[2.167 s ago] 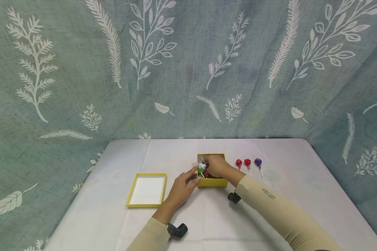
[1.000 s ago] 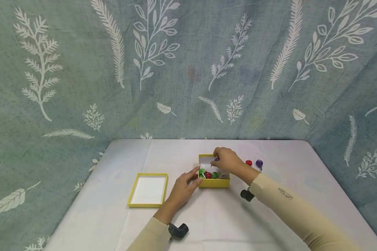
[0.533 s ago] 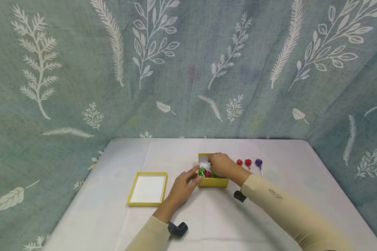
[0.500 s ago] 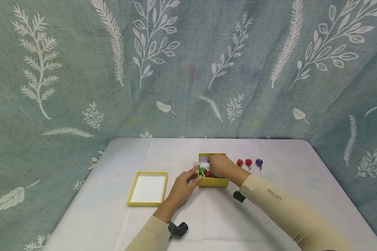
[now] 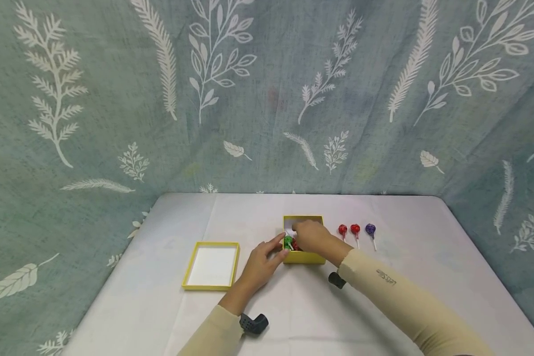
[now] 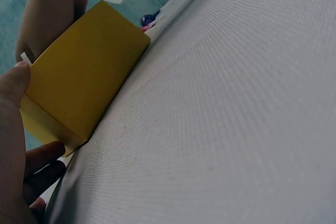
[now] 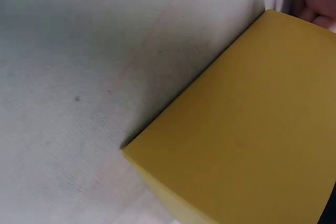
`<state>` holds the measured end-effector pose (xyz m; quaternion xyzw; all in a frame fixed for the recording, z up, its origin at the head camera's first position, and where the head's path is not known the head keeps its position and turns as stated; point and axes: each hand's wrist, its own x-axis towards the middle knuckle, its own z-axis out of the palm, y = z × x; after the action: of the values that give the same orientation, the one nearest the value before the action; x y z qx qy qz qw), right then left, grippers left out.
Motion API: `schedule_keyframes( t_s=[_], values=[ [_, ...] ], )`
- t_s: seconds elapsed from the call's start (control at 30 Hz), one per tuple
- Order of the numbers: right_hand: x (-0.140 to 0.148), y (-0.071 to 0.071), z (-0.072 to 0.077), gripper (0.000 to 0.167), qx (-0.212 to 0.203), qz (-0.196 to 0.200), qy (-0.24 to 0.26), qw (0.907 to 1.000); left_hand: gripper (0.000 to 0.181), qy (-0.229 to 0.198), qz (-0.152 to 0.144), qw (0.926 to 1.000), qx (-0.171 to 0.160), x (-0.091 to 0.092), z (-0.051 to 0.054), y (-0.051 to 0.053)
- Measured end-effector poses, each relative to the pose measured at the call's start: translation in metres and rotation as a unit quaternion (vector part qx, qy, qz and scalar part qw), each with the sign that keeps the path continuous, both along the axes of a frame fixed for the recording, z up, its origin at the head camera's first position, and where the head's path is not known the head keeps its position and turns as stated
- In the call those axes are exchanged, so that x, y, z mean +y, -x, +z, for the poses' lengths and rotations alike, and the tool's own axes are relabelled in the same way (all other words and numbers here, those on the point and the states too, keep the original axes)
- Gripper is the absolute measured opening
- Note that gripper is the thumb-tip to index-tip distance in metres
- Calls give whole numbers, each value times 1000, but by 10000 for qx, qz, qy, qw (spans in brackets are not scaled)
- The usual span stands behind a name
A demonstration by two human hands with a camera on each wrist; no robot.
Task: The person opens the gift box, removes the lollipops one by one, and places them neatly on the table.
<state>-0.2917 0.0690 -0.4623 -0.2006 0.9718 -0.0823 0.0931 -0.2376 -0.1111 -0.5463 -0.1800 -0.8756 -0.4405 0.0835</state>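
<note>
An uncovered yellow box stands near the table's middle. Inside it, in the head view, are a green lollipop and part of a red lollipop. My left hand rests against the box's left side with fingers extended; in the left wrist view its thumb touches the rim and the other fingers lie lower at the side. My right hand reaches down into the box from the right. Its fingertips are hidden, so whether it holds a lollipop does not show. The right wrist view holds mostly the box's outer wall.
Left of the box lies a yellow-edged lid, white inside facing up. To its right, two red lollipops and a purple lollipop lie in a row. A patterned cloth hangs behind the white table.
About a second ago my right hand held a purple lollipop above the box; it has since lowered into the box and its fingertips went out of sight. My left hand stays at the box's side.
</note>
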Motion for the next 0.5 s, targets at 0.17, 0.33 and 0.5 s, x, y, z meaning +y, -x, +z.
schedule_keyframes(
  t_s=[0.17, 0.33, 0.5],
  values=[
    [6, 1, 2, 28, 475, 162, 415, 9979, 57, 49, 20, 10000, -54, 1, 2, 1],
    [8, 3, 5, 32, 310, -70, 443, 9985, 58, 74, 27, 9999, -81, 0, 2, 0],
    [6, 3, 6, 26, 333, -134, -191, 9992, 57, 76, 33, 9999, -134, 0, 0, 0]
  ],
)
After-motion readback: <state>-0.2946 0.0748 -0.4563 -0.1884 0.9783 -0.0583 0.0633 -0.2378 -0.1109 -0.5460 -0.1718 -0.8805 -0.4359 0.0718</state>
